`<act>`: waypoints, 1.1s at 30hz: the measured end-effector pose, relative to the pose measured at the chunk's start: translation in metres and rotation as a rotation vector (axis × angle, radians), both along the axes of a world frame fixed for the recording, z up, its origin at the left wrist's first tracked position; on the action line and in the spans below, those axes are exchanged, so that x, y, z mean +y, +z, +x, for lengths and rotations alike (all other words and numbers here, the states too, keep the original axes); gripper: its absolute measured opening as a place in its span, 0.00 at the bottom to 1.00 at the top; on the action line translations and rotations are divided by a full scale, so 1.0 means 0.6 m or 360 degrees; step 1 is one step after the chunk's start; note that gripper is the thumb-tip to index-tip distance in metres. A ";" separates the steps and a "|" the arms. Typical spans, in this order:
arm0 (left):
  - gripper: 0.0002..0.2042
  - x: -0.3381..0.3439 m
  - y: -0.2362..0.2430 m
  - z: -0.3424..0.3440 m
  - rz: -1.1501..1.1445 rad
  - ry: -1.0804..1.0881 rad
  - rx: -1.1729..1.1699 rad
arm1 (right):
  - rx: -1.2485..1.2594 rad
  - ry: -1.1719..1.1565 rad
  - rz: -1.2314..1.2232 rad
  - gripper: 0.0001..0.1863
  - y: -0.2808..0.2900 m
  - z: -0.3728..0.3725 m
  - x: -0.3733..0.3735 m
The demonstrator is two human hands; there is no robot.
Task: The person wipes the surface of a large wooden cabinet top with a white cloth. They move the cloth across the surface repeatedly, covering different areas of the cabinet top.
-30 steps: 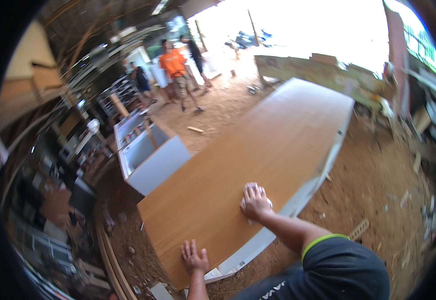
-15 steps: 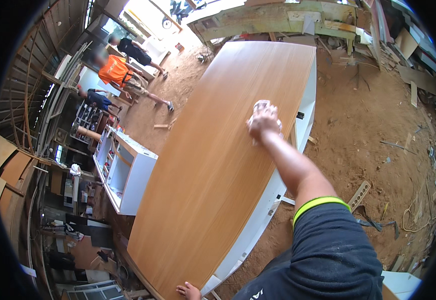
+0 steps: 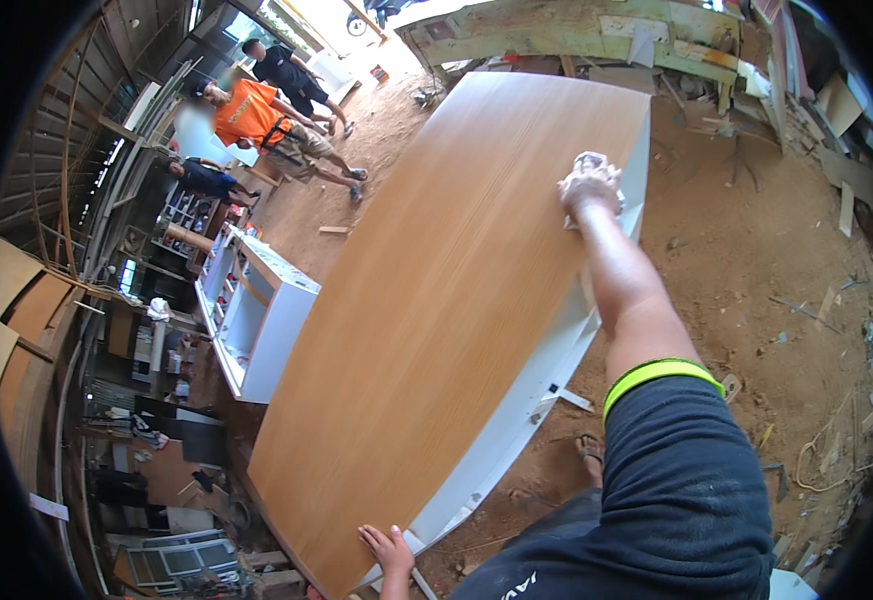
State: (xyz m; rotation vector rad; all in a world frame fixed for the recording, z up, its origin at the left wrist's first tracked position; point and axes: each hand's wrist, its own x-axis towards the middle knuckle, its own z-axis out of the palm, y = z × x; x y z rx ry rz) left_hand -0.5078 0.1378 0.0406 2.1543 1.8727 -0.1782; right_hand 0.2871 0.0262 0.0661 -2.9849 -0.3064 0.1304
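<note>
A long wood-grain panel [image 3: 427, 300] lies flat on top of a white cabinet frame [image 3: 517, 425]. My right hand [image 3: 592, 190] is stretched far out, closed over a crumpled pale cloth [image 3: 589, 160] and pressing it on the panel near its right edge toward the far end. The cloth sticks out around my fingers. Down at the near end, my left hand [image 3: 387, 550] rests on the panel by its right corner, fingers spread and holding nothing.
A white cabinet carcass [image 3: 277, 340] stands left of the panel. Several people walk or work at the upper left, one in an orange shirt [image 3: 247, 115]. A worn wooden bench [image 3: 567, 40] stands beyond the far end. Scrap wood [image 3: 847, 205] litters the dirt floor at right.
My right hand has slid the cloth farther away and to the right along the panel. More of my left hand shows now. The people at the upper left have moved a little.
</note>
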 end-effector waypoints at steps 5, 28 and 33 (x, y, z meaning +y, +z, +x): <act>0.42 0.025 -0.012 0.042 0.0078 -0.0390 -0.0103 | 0.0031 0.0336 -0.0017 0.42 -0.021 -0.115 0.023; 0.35 0.246 -0.016 0.156 0.0259 -0.1150 -0.0311 | 0.0012 0.0438 -0.0131 0.28 -0.003 -0.605 0.105; 0.34 0.252 -0.010 0.140 0.0229 -0.1042 -0.0447 | 0.0158 0.0122 -0.0172 0.29 0.029 -0.582 0.111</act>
